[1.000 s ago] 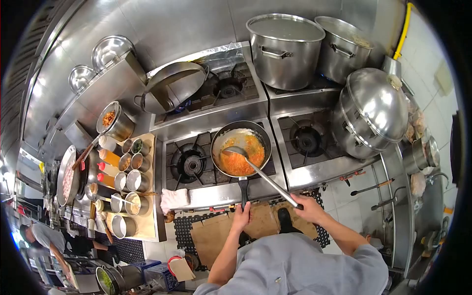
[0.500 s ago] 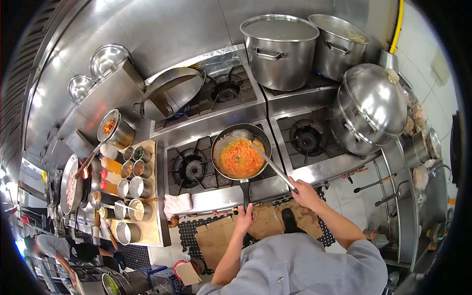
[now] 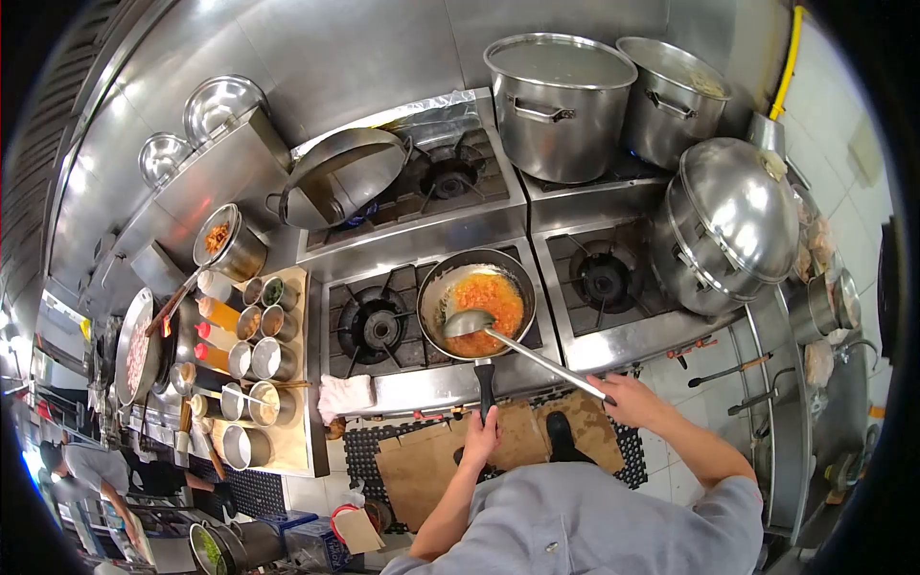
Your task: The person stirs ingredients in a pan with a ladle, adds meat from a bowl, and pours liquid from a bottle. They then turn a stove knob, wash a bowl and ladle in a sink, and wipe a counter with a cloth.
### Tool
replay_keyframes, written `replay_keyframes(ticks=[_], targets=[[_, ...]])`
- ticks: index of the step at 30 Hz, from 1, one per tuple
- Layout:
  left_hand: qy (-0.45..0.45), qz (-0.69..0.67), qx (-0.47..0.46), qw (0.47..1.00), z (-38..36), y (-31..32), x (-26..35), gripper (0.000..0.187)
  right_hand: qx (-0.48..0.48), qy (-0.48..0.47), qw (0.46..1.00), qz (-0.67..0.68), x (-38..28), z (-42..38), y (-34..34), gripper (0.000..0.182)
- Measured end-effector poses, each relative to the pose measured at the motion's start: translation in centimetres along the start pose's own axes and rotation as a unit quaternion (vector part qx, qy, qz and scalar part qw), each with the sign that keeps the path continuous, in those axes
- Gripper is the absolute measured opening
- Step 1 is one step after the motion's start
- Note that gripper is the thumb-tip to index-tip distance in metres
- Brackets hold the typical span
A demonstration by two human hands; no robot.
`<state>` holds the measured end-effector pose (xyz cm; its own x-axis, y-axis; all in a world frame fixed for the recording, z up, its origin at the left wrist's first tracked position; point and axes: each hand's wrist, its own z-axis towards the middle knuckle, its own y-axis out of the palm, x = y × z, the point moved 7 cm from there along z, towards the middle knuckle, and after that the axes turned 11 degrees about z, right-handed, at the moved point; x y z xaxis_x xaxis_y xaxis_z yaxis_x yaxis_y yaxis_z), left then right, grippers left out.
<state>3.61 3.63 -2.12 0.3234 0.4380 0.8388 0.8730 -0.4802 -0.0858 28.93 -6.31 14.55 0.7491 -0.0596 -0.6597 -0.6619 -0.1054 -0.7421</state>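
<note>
A dark frying pan (image 3: 427, 305) sits on the front middle burner, with an orange-red chopped mixture (image 3: 491, 299) spread over its right side. Wrapped round the pan's black handle (image 3: 486, 388) is my left hand (image 3: 479, 439), closed. My right hand (image 3: 634, 399), also closed, grips the dark end of a long metal ladle (image 3: 546, 362). The ladle's bowl (image 3: 469, 323) lies in the pan, rounded back upward, at the left edge of the mixture. What is under the bowl is hidden.
Two large stockpots (image 3: 561, 105) stand at the back, and a domed steamer (image 3: 724, 230) is on the right. A wok (image 3: 347, 177) sits back left. Seasoning containers (image 3: 273, 359) crowd the left counter beside a pink cloth (image 3: 345, 395). Another person (image 3: 105, 474) is at far left.
The ladle's bowl has moved down and left within the pan and now shows its back. My right hand has shifted right and down. The mixture has moved toward the pan's right side.
</note>
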Motion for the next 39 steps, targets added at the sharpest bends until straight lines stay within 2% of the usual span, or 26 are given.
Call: replay_keyframes(ticks=[1, 3, 5, 7, 9, 11, 13, 15, 16, 17, 19, 20, 21, 23, 25, 26, 27, 29, 31, 33, 35, 37, 39], targets=[[0.007, 0.006, 0.006, 1.000, 0.1, 0.0, -0.2, 0.035, -0.019, 0.043, 0.997, 0.060, -0.1, -0.7, 0.0, 0.059], [0.010, 0.009, 0.011, 1.000, 1.5, -0.3, -0.4, 0.037, 0.011, 0.037, 0.993, 0.109, -0.5, -1.2, -0.1, 0.059], [0.047, 0.091, 0.091, 0.991, 3.9, -2.3, 0.5, 0.038, 0.048, 0.061, 0.981, 0.178, -0.9, -1.8, -0.1, 0.058], [0.035, 0.098, 0.101, 0.989, 3.0, -2.1, 0.9, 0.040, 0.059, 0.055, 0.981, 0.175, -0.9, -2.1, 0.2, 0.058], [0.052, 0.083, 0.058, 0.994, 1.9, 0.0, -0.4, 0.038, 0.096, 0.046, 0.976, 0.192, -1.1, -2.1, -0.2, 0.059], [0.041, 0.065, 0.040, 0.996, -0.3, 1.6, -2.5, 0.034, 0.083, 0.082, 0.974, 0.197, -0.7, -2.3, 0.0, 0.058], [0.053, 0.049, 0.063, 0.995, -0.7, 0.8, -1.5, 0.034, 0.084, 0.073, 0.973, 0.202, -0.2, -2.7, 0.3, 0.059], [0.101, 0.047, 0.087, 0.990, 2.3, -1.2, -1.2, 0.035, 0.075, 0.068, 0.973, 0.208, -0.3, -2.9, 0.2, 0.059], [0.042, 0.095, 0.084, 0.991, 2.2, -2.2, 0.9, 0.037, 0.072, 0.060, 0.972, 0.214, -0.5, -3.2, 0.4, 0.059], [0.068, 0.094, 0.104, 0.988, 4.4, -2.6, -0.9, 0.038, 0.066, 0.061, 0.973, 0.214, -0.5, -3.5, 0.6, 0.059], [0.048, 0.083, 0.076, 0.992, 1.3, -0.7, 0.9, 0.038, 0.042, 0.090, 0.966, 0.240, 0.0, -3.4, 1.0, 0.060], [0.025, 0.062, 0.063, 0.996, 0.8, 0.2, -0.7, 0.037, 0.032, 0.100, 0.966, 0.238, -0.2, -3.1, 0.9, 0.058], [0.045, 0.066, 0.067, 0.995, -0.6, 0.8, -0.7, 0.035, 0.036, 0.097, 0.966, 0.238, -0.6, -2.8, 0.7, 0.058], [-0.002, 0.036, 0.056, 0.998, -1.1, 1.0, -1.5, 0.035, 0.033, 0.149, 0.950, 0.272, -0.4, -2.5, 0.7, 0.056], [0.087, 0.026, 0.088, 0.992, 1.5, -0.2, -1.2, 0.037, 0.044, 0.158, 0.946, 0.280, 0.1, -1.7, 0.5, 0.055], [0.069, 0.049, 0.096, 0.992, 2.4, -1.1, -0.2, 0.039, 0.066, 0.136, 0.956, 0.252, 0.2, -1.0, 0.0, 0.055], [0.058, 0.060, 0.142, 0.986, 2.4, -2.0, 1.5, 0.040, 0.090, 0.112, 0.964, 0.222, 0.5, -0.4, -0.4, 0.055], [0.063, 0.063, 0.137, 0.987, 1.9, -1.3, 1.9, 0.039, 0.104, 0.105, 0.965, 0.215, 1.1, -0.3, -0.4, 0.055], [0.092, 0.028, 0.115, 0.989, 0.7, 0.9, -1.1, 0.036, 0.131, 0.116, 0.951, 0.253, 1.0, -0.4, -1.1, 0.056], [0.025, -0.016, 0.043, 0.999, -2.5, 2.5, -0.5, 0.031, 0.129, 0.152, 0.933, 0.301, 0.7, -1.0, -1.3, 0.056], [0.034, 0.049, 0.084, 0.995, -0.8, 1.3, -0.6, 0.030, 0.121, 0.182, 0.919, 0.328, 1.8, -2.1, -0.4, 0.056], [0.042, 0.048, 0.078, 0.995, 1.4, -0.1, 1.7, 0.031, 0.118, 0.193, 0.910, 0.349, 1.2, -2.3, -0.5, 0.057], [0.035, 0.050, 0.080, 0.995, 2.0, -0.2, 1.8, 0.033, 0.063, 0.277, 0.882, 0.375, 1.0, -2.5, -0.2, 0.059]])
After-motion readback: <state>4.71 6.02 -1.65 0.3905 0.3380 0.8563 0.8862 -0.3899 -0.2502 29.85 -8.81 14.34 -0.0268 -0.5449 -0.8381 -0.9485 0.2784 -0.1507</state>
